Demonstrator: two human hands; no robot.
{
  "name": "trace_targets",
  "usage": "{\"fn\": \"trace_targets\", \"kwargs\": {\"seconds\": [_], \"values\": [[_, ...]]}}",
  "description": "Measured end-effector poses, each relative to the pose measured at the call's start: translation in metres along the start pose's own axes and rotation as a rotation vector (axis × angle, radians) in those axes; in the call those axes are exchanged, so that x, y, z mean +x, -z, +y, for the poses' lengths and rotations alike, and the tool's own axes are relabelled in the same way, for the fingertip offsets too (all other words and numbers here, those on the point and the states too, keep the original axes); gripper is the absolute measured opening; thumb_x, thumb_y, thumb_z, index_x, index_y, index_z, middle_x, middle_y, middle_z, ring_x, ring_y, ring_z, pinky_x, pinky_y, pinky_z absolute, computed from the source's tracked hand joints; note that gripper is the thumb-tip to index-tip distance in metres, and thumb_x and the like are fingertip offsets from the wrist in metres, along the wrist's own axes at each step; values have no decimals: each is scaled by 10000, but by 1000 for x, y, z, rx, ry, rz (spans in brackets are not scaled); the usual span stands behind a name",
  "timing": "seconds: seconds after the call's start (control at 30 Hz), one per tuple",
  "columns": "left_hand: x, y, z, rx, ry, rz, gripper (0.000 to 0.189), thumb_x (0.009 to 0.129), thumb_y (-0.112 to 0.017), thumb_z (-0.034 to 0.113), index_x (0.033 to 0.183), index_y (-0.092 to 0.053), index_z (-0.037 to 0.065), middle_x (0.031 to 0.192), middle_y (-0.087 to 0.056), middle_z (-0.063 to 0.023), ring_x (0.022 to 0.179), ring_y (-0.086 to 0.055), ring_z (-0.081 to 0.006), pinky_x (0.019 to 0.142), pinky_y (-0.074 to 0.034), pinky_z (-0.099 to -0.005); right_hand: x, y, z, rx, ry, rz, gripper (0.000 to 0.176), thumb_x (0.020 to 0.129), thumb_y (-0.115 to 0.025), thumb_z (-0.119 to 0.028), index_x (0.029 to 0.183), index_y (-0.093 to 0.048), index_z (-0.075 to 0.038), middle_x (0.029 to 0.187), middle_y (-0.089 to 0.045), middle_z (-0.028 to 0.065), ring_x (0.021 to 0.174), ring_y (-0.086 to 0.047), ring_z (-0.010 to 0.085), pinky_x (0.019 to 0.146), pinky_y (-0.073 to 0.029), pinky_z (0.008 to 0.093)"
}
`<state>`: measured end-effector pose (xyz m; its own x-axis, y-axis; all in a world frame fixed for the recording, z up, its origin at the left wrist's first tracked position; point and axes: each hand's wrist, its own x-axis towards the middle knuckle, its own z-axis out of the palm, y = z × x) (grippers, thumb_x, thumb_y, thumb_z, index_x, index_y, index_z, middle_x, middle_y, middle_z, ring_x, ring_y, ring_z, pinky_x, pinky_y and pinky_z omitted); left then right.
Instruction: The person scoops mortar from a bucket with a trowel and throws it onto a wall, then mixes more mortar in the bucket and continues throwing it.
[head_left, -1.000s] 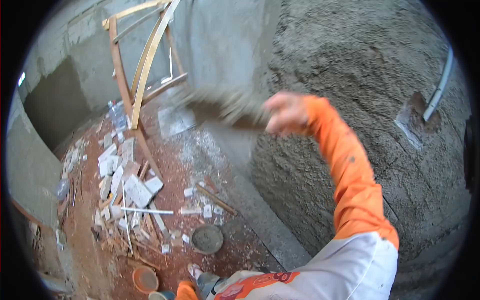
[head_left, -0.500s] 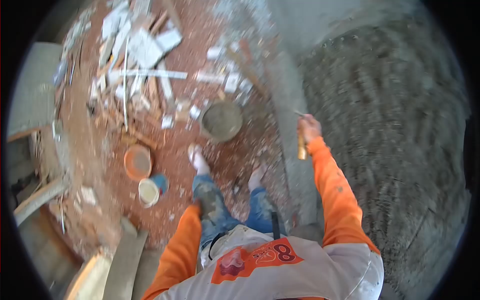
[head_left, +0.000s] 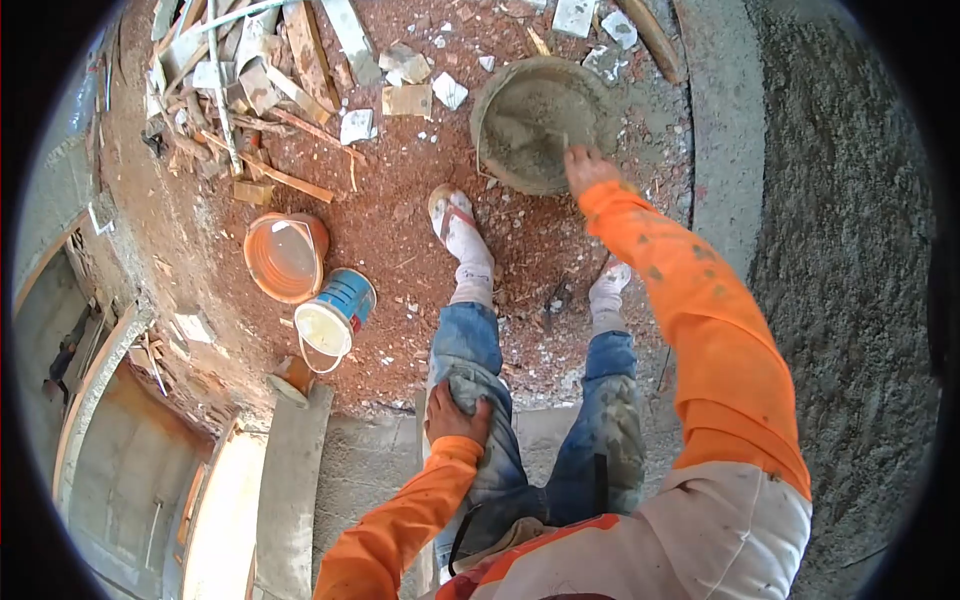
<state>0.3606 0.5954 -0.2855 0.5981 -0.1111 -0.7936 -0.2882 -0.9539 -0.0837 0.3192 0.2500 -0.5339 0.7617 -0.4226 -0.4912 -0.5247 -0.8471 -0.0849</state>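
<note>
My right hand (head_left: 588, 170) is closed at the near right rim of a round tub (head_left: 480, 130) of wet grey mortar (head_left: 545, 115). Its grip is on a trowel whose blade (head_left: 535, 128) lies in the mortar; the handle is hidden by the hand. Lower down, my left hand (head_left: 457, 415) rests on the knee of my jeans, fingers spread, holding nothing.
An orange bucket (head_left: 285, 258) and a blue bucket (head_left: 348, 300) with pale contents stand left of my feet. Wood and tile scraps (head_left: 255, 85) lie at the upper left. A concrete ledge (head_left: 725, 130) borders rough mortar (head_left: 850, 250) on the right.
My right hand has moved from beside the rough mortar to the tub, and the trowel is now in the mortar. My left hand now shows on my knee. The view has shifted closer.
</note>
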Motion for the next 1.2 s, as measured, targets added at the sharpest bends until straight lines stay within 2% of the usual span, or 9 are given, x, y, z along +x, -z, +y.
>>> {"fn": "trace_targets", "kwargs": {"seconds": [0.07,0.13,0.3,0.47,0.57,0.67,0.93,1.0,1.2], "values": [[0,6,-1,-29,0,-18,688,670,-585,423,1207,-363,55,1235,-411,-153,1138,-397,-331,909,-339,-455,-32,11,15,-13,40,75,245,800,-443,-140,1011,-534,-55,1036,-520,122,948,-545,310,762,-473,417],[1,7,-2,-75,45,-47,674,669,-588,414,1197,-369,59,1234,-413,-148,1133,-400,-333,908,-343,-449,-37,26,34,238,-202,-248,262,809,-438,-158,1038,-532,-69,1060,-538,136,948,-544,366,796,-461,442],[1,9,-10,-120,20,-31,684,663,-595,413,1204,-365,63,1229,-417,-148,1135,-399,-331,904,-346,-450,22,-5,6,342,-485,-480,343,783,-512,-254,1070,-550,-68,1082,-556,165,1056,-498,365,934,-373,432],[1,9,-6,-69,34,-29,702,654,-599,420,1214,-362,69,1226,-424,-151,1140,-398,-326,905,-348,-454,9,13,-23,430,-120,-429,407,784,-521,-348,1085,-550,-75,1102,-550,170,1046,-497,374,960,-347,399],[-1,1,-10,-55,23,-17,707,654,-597,420,1219,-358,69,1230,-420,-153,1143,-397,-323,906,-350,-455,-12,-27,9,600,-313,-205,386,788,-505,-371,1059,-555,-100,1095,-554,173,1015,-538,338,952,-358,438],[-5,-7,-7,-51,15,-10,706,651,-598,421,1216,-359,70,1229,-419,-155,1141,-399,-324,902,-355,-458,-5,17,36,592,-572,-347,342,784,-536,-289,1053,-571,-81,1060,-563,199,1041,-504,375,899,-392,438],[-7,-7,-8,-13,14,-11,708,648,-599,430,1211,-355,78,1217,-422,-160,1131,-412,-331,900,-362,-457,22,-29,-18,399,-365,-497,385,741,-581,-290,1068,-573,-86,1078,-553,201,1026,-515,369,852,-428,443],[-5,-4,-8,-9,13,-9,713,650,-597,434,1218,-351,80,1220,-421,-163,1135,-409,-333,908,-356,-454,2,-19,7,674,-165,-284,384,673,-620,-328,985,-599,-104,997,-590,157,943,-555,343,808,-456,415],[-5,6,-2,7,24,-67,735,663,-593,436,1245,-325,76,1252,-401,-185,1152,-396,-342,934,-337,-444,-48,-42,53,818,-294,-170,413,689,-624,-348,1033,-560,-129,915,-598,168,880,-566,358,813,-444,409]]}}
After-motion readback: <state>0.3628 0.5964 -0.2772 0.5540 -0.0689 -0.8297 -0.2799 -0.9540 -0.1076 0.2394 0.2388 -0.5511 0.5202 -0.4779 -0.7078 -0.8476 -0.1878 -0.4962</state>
